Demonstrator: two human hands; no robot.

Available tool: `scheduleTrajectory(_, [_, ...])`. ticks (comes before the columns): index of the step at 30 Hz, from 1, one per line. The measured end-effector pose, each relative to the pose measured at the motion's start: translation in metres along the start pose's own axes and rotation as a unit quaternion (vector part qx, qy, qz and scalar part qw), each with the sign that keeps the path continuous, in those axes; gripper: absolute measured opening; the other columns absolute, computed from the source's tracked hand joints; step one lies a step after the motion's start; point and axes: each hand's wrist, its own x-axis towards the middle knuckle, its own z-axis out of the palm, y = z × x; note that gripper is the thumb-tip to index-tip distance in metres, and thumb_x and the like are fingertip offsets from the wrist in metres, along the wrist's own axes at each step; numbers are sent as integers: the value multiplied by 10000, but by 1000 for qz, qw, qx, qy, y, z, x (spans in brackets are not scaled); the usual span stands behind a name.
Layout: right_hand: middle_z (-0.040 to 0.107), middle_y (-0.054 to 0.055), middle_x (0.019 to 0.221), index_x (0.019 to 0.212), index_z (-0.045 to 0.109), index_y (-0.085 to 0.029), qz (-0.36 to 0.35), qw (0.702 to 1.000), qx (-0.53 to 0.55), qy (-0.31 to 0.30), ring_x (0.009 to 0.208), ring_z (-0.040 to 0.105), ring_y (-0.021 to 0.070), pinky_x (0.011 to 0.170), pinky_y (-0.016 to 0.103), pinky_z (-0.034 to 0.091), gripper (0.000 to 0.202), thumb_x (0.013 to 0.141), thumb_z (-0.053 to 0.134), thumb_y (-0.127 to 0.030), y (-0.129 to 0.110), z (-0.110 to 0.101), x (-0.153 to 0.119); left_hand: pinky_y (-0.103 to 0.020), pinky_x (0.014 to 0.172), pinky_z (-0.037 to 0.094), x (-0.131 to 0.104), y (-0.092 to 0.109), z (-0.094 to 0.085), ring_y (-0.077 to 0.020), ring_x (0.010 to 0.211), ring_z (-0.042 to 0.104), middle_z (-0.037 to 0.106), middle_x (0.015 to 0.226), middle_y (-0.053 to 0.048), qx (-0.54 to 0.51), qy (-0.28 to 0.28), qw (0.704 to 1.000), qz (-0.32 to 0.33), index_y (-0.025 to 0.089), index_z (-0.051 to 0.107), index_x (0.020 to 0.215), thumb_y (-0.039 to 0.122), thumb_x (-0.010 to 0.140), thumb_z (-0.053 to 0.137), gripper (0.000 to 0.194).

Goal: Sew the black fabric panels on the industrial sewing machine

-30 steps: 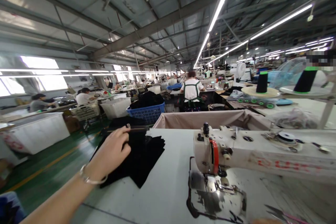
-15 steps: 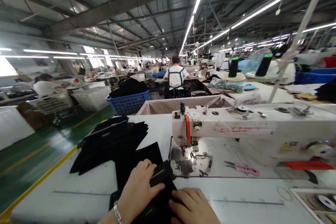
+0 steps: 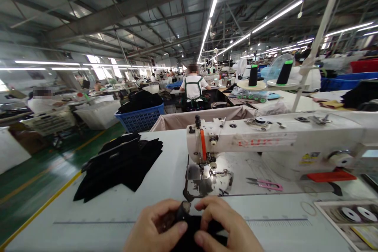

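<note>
Pale workshop table (image 3: 97, 238) lies beneath hands (image 3: 156, 226) holding, seemingly, cloth (image 3: 191, 230).

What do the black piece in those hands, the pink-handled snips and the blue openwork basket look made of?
Black piece: probably cloth, matte, with a soft curled edge.
Pink-handled snips: likely grey metal blades; the evenly coloured handles could be plastic or coated metal.
Blue openwork basket: probably moulded plastic, from its regular openings.

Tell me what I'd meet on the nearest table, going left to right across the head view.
Black pile → left hand → held cloth → right hand → pink snips → white discs.
</note>
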Motion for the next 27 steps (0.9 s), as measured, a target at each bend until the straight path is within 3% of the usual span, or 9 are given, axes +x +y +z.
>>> scheduleTrajectory(2, [692,20,963,755,611,-210,43,998,16,-48,924,635,195,816,269,481,43,789,619,-235,-7,-4,-1,-287,753,475,-5,7,3,-232,850,607,653,888,-60,32,22,999,8,178,722,870,373,813,646,217])
scheduleTrajectory(5, [699,9,787,750,658,-206,90,995,15,-50,770,645,181,698,247,474,83,787,621,-270,-12,-6,-5,-292,749,483,-10,12,6,-233,834,607,659,873,-57,27,36,999,2,190,739,856,392,794,680,219])
scheduleTrajectory(12, [691,-16,775,702,655,-224,45,999,6,16,718,639,151,666,234,465,68,747,608,-206,-20,-8,-11,-294,775,490,-15,-1,13,-231,846,650,730,858,-58,-183,67,979,-59,172,721,894,392,625,850,371])
scheduleTrajectory(20, [709,-15,825,698,654,-240,5,999,22,31,748,654,160,699,245,489,86,751,592,-212,-22,-10,-10,-269,657,481,-13,-11,15,-194,710,626,680,754,-40,-222,52,970,-81,162,698,795,386,598,875,347])
scheduleTrajectory(24, [682,-32,760,698,588,-233,65,997,-13,45,698,631,153,666,241,467,38,710,608,-203,-28,-11,-10,-243,634,461,-14,-6,14,-166,675,603,658,737,-21,-237,24,967,-86,171,675,813,410,656,836,328])
scheduleTrajectory(27, [643,-52,701,773,532,-234,122,992,11,38,635,592,129,609,217,427,121,694,603,-175,-21,10,-13,-247,641,454,-15,13,-3,-183,713,590,637,757,-20,-125,-16,990,-68,175,649,829,478,743,736,327])
